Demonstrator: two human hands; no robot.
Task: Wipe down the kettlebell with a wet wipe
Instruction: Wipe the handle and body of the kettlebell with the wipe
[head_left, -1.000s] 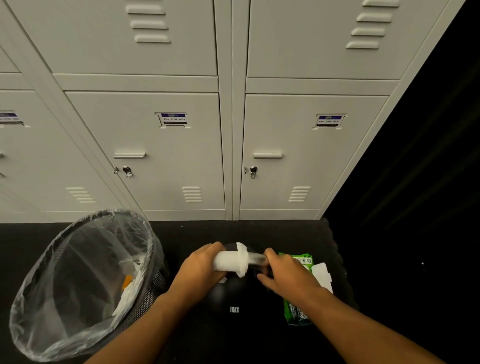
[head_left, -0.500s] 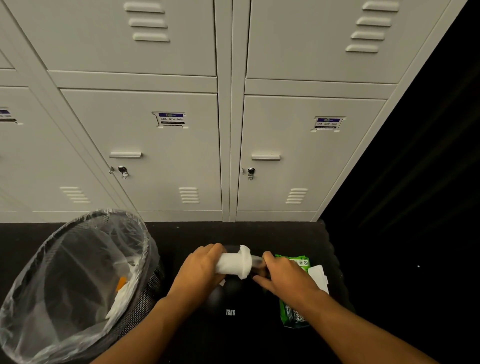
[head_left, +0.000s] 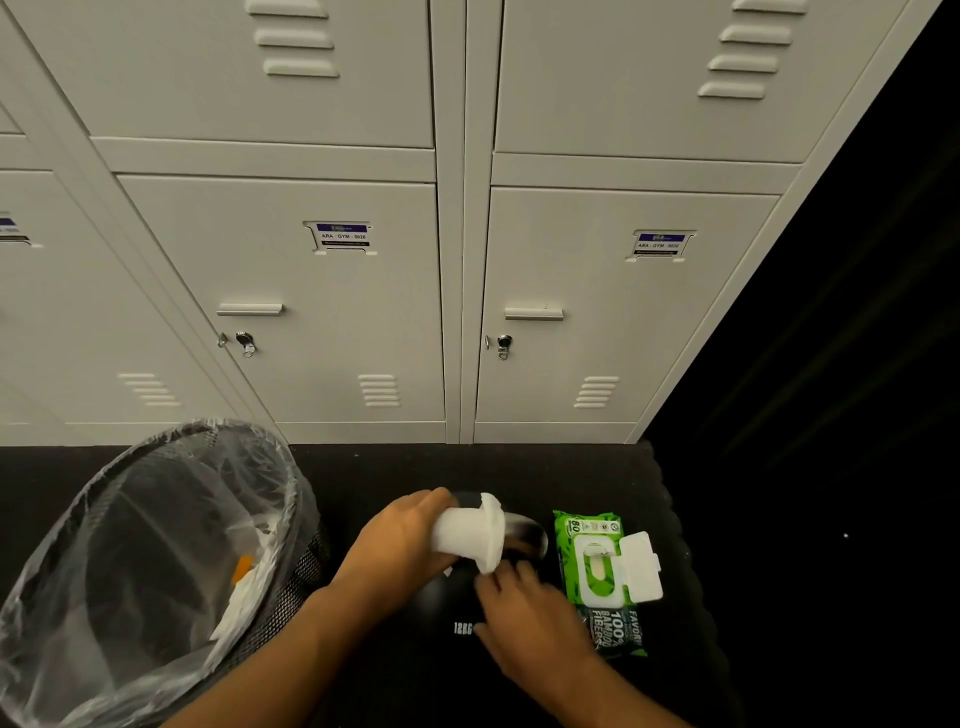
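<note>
A black kettlebell (head_left: 447, 597) marked 12KG stands on the dark floor mat, its body hard to tell from the mat. My left hand (head_left: 400, 545) grips a white wet wipe (head_left: 470, 532) wrapped around the left part of the kettlebell's handle (head_left: 524, 530). The handle's right part shows bare and shiny. My right hand (head_left: 524, 618) lies lower, over the kettlebell's body beside the 12KG mark, fingers loosely apart and blurred, with nothing seen in it.
A green wet-wipe pack (head_left: 605, 582) with its white lid flipped open lies right of the kettlebell. A mesh bin (head_left: 156, 561) lined with a clear bag stands at the left. Grey lockers (head_left: 337, 312) rise just behind the mat.
My right hand has let go of the handle's right end and dropped toward me onto the kettlebell's body. The left hand stays on the wipe.
</note>
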